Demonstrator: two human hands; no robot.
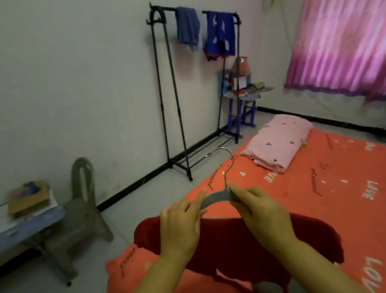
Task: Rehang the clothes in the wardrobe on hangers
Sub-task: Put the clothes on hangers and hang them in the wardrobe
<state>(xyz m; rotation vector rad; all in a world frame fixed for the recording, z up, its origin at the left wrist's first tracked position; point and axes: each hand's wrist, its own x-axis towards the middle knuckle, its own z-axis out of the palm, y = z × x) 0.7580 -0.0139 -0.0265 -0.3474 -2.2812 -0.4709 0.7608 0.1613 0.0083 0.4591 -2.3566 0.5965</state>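
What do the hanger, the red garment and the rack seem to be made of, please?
The hanger has a shiny hook, likely metal, and a matte grey body, probably plastic or flocked. The red garment looks like soft, matte cloth, perhaps velvet or fleece. The rack shows thin black tubes, likely painted metal.

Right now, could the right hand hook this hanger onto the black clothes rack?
Probably not from here. Both the right hand and left hand hold the grey hanger over the dark red garment, and the clothes rack stands by the wall across bare floor. Nothing blocks the way; it looks too far.
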